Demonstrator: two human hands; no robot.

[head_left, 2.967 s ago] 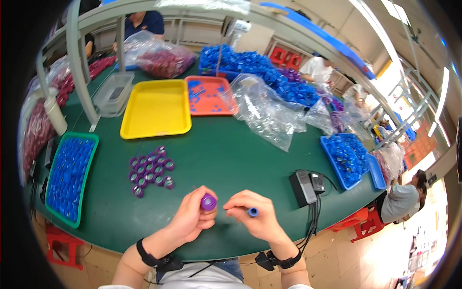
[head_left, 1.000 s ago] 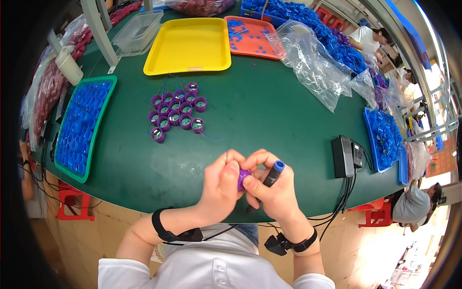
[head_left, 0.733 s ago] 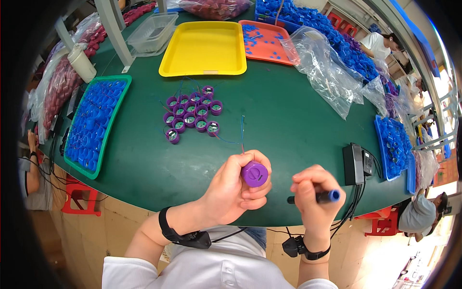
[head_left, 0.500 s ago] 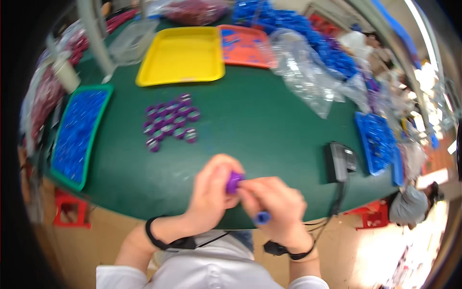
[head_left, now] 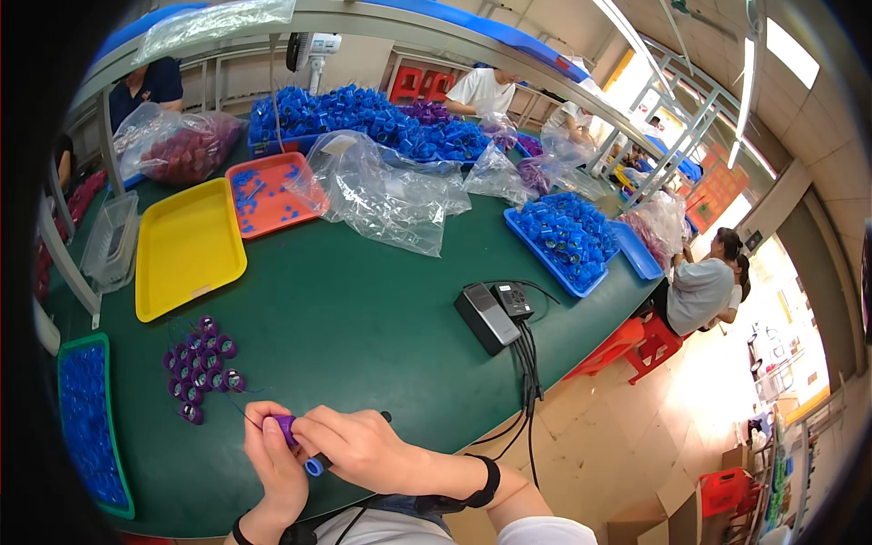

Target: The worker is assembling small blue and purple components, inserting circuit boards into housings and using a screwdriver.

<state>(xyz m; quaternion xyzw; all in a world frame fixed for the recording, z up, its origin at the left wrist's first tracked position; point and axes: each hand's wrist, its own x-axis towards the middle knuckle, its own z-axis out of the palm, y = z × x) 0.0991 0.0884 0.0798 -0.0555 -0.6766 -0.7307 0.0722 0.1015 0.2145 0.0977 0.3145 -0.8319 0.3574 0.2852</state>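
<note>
My left hand (head_left: 272, 468) pinches a small purple cap (head_left: 284, 426) just above the near edge of the green table (head_left: 363, 318). My right hand (head_left: 359, 447) lies across it and grips a thin tool with a blue tip (head_left: 315, 467) against the cap. A thin thread runs from the cap toward a cluster of several purple caps (head_left: 200, 363) on the table, just beyond and left of my hands.
A green tray of blue caps (head_left: 86, 427) sits at the left, a yellow tray (head_left: 186, 245) and an orange tray (head_left: 272, 191) farther back. Clear plastic bags (head_left: 391, 195), a blue tray of blue parts (head_left: 563, 241) and a black power adapter (head_left: 488, 318) with cables lie to the right. Other people sit around the table.
The view has swung up and to the right, showing more of the room. My hands stay together on the purple cap, with the blue-tipped tool now pressed against it.
</note>
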